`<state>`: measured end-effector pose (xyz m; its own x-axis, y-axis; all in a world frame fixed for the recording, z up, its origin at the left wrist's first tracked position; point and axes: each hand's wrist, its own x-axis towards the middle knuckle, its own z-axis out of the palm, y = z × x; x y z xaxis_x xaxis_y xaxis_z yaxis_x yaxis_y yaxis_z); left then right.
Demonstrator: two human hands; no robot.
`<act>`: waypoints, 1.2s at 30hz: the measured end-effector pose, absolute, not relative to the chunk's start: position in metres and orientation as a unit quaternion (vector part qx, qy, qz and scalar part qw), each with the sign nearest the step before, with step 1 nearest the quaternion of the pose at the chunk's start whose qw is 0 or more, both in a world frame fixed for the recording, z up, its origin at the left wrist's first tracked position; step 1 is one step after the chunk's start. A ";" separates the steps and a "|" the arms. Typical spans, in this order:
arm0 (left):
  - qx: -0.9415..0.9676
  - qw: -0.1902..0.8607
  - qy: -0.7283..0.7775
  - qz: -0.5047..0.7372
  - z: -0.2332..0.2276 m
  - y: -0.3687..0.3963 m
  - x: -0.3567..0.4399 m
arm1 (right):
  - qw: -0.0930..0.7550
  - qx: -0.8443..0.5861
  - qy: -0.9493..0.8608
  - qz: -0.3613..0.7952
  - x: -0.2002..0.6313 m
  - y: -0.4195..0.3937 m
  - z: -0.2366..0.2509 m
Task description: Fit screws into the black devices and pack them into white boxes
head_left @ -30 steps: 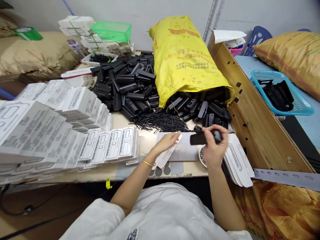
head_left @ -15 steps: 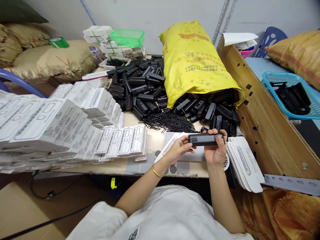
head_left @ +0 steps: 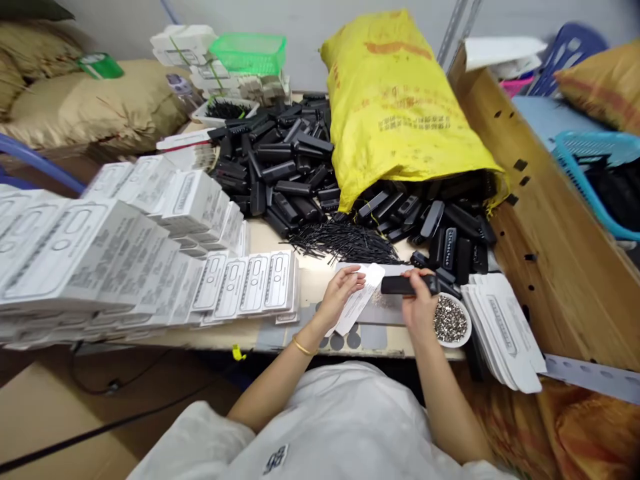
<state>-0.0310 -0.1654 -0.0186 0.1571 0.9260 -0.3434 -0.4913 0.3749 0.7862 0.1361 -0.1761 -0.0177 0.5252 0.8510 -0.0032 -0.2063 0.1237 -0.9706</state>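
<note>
Comb (head_left: 403, 285), a stiff light black bar, we judge best pinched at its end, where our right hand's (head_left: 419, 303) fingers clamp it, while left-hand (head_left: 343, 291) fingers pinch a flimsy card (head_left: 361, 301).

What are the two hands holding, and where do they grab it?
The right hand grips a long black plastic bar at its right end. The left hand pinches a flat white printed card near its top.

The beige worktable (head_left: 310, 283) carries rows of white printed cardboard boxes (head_left: 100, 247) at the left, a heap of black plastic cases (head_left: 285, 167), a yellow woven sack (head_left: 400, 107), a spread of thin black pins (head_left: 345, 243), a small white bowl of metal screws (head_left: 450, 321) and a fanned stack of flat white cartons (head_left: 505, 330) at the right
</note>
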 end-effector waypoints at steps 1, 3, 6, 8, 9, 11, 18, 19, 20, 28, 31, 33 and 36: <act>0.260 0.724 0.409 0.491 -0.018 -0.165 -0.029 | 0.704 -0.508 -0.242 0.433 0.143 -0.173 -0.019; 0.258 0.739 0.389 0.485 -0.016 -0.166 -0.024 | 0.718 -0.462 -0.160 0.496 0.160 -0.169 -0.019; 0.257 0.747 0.375 0.485 -0.016 -0.165 -0.017 | 0.719 -0.436 -0.143 0.522 0.177 -0.170 -0.018; 0.261 0.747 0.375 0.482 -0.017 -0.164 -0.013 | 0.716 -0.425 -0.160 0.530 0.181 -0.170 -0.018; 0.266 0.747 0.378 0.477 -0.018 -0.164 -0.011 | 0.715 -0.422 -0.165 0.533 0.181 -0.170 -0.018; 0.288 0.742 0.391 0.463 -0.019 -0.162 -0.011 | 0.711 -0.425 -0.159 0.537 0.180 -0.169 -0.019; 0.637 0.407 0.596 0.272 -0.024 -0.169 -0.033 | 0.493 -0.653 -0.361 0.447 0.177 -0.137 -0.029; 0.671 0.348 0.617 0.221 -0.026 -0.172 -0.036 | 0.451 -0.681 -0.424 0.393 0.174 -0.132 -0.031; 0.691 0.308 0.630 0.174 -0.027 -0.174 -0.038 | 0.415 -0.699 -0.480 0.330 0.171 -0.129 -0.032; 0.732 0.227 0.635 0.092 -0.043 -0.177 -0.035 | 0.162 -0.668 -0.696 0.209 0.129 -0.133 -0.039; 0.718 0.256 0.638 0.105 -0.036 -0.169 -0.040 | 0.098 -0.652 -0.699 0.277 0.131 -0.128 -0.030; 0.693 0.320 0.628 0.154 -0.025 -0.164 -0.046 | 0.119 -0.625 -0.711 0.298 0.141 -0.124 -0.017; 0.607 0.565 0.510 0.228 -0.007 -0.159 -0.047 | 0.251 -0.558 -0.723 0.322 0.164 -0.122 0.006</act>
<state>-0.0473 -0.1587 -0.0072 0.3750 0.8774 -0.2993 0.3624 0.1585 0.9185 0.1638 -0.1224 0.0063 -0.2516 0.9678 0.0040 0.6440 0.1705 -0.7458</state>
